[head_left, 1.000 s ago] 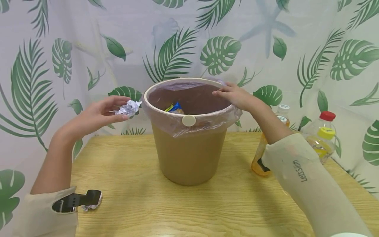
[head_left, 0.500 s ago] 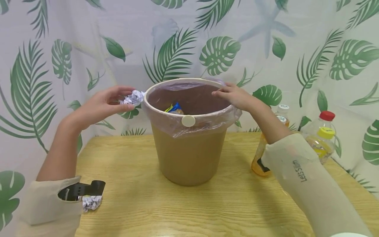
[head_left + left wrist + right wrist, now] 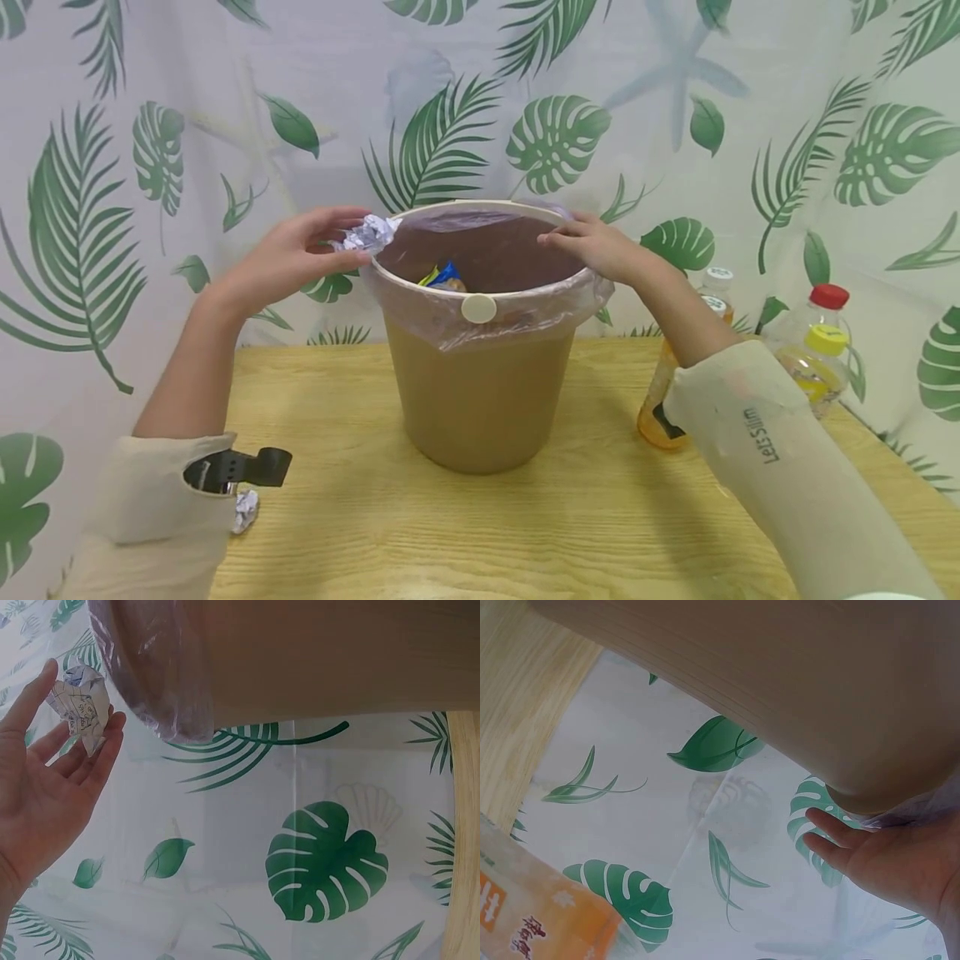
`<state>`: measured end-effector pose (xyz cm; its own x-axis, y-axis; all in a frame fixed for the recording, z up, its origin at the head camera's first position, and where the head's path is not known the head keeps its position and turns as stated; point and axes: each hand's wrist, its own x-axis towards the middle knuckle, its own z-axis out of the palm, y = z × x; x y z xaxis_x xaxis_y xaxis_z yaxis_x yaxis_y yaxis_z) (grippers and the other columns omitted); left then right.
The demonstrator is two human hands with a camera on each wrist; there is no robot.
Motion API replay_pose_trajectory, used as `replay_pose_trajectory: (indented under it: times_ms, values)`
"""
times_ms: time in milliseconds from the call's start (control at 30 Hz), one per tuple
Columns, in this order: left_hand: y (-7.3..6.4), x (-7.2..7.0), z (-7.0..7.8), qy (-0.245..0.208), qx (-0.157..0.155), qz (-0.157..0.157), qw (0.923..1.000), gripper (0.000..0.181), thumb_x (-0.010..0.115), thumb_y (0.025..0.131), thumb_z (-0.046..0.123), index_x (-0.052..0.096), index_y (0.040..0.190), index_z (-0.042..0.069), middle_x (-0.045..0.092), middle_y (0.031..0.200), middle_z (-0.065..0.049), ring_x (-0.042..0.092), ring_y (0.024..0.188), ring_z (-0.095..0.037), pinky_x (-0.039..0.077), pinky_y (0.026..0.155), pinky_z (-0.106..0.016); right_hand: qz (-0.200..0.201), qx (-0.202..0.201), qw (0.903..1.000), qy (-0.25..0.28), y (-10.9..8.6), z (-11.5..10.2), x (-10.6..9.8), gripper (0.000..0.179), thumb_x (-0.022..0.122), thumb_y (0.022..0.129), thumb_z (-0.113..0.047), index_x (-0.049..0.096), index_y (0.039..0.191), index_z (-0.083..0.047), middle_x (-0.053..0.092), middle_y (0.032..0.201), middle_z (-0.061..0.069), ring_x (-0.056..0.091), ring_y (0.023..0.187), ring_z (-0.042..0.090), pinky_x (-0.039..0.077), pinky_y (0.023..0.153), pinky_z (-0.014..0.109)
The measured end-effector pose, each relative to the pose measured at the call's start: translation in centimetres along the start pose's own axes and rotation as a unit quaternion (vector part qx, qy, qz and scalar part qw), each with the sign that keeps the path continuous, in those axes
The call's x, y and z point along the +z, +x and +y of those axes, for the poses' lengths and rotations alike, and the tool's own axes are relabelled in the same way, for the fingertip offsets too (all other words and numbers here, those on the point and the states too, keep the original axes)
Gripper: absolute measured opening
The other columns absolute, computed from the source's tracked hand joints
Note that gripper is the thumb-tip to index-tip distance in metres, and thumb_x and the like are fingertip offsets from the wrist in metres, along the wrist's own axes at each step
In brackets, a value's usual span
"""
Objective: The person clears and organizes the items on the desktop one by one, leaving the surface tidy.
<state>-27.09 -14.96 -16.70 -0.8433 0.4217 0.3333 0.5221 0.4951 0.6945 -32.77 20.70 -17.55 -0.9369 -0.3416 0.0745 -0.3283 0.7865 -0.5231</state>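
My left hand (image 3: 300,250) pinches a crumpled paper ball (image 3: 369,234) between thumb and fingers, at the left rim of a brown trash can (image 3: 480,408). Printed marks show on the paper ball (image 3: 84,705) in the left wrist view. A thin translucent bag (image 3: 442,325) lines the can and folds over its cream rim. Inside, a blue and yellow wrapper (image 3: 446,273) is visible. My right hand (image 3: 603,248) grips the can's right rim, its thumb side over the inside. In the right wrist view, fingers of the right hand (image 3: 900,859) extend along the outside; the thumb is hidden.
Another crumpled paper ball (image 3: 245,511) lies on the wooden table (image 3: 510,533) below my left sleeve. Right of the can stand an orange drink bottle (image 3: 658,425), a yellow-capped bottle (image 3: 817,375), a red-capped bottle (image 3: 828,296) and a white-capped one. A leaf-patterned curtain hangs close behind.
My left hand has moved right and slightly up with the paper ball, from beside the trash can to its left rim. The right hand stays on the rim.
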Motion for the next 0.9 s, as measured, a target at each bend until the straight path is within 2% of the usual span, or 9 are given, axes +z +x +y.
replay_pose_trajectory:
  times_ms: [233,567,700,900]
  values:
    - [1.6,1.0,0.4,-0.01,0.012,0.001,0.9999,0.057,0.065,0.087,0.025,0.042,0.136,0.007,0.05,0.123,-0.007,0.047,0.11,-0.02,0.042,0.09,-0.036,0.004,0.0,1.0,0.001,-0.1,0.0,-0.1,0.055,0.041,0.095,-0.039,0.048,0.13,0.002,0.005,0.15,0.019,0.003,0.135,0.038,0.007,0.105,0.053]
    - [3.0,2.7,0.9,-0.043,0.021,-0.006,0.9988,0.056,0.065,0.087,0.019,0.042,0.136,0.006,0.048,0.126,-0.008,0.044,0.113,-0.021,0.038,0.093,-0.037,0.0,-0.001,1.0,0.0,0.0,0.1,0.0,0.056,0.04,0.095,-0.041,0.047,0.13,0.002,0.004,0.15,0.02,0.002,0.135,0.038,0.008,0.105,0.053]
    - [3.4,3.4,0.8,-0.034,0.027,-0.012,0.999,0.055,0.065,0.087,0.017,0.043,0.135,0.005,0.049,0.125,-0.008,0.045,0.112,-0.021,0.038,0.095,-0.035,0.0,0.0,1.0,0.001,0.0,0.1,0.0,0.056,0.041,0.095,-0.041,0.046,0.131,0.002,0.004,0.15,0.019,0.003,0.135,0.038,0.008,0.105,0.053]
    - [3.7,4.0,0.3,-0.036,0.016,-0.013,0.9991,0.056,0.066,0.086,0.019,0.043,0.135,0.007,0.051,0.121,-0.009,0.048,0.108,-0.021,0.04,0.091,-0.035,0.001,0.006,0.9999,-0.011,0.1,0.1,0.0,0.058,0.04,0.095,-0.043,0.046,0.132,0.0,0.006,0.15,0.018,0.004,0.135,0.038,0.009,0.105,0.053]
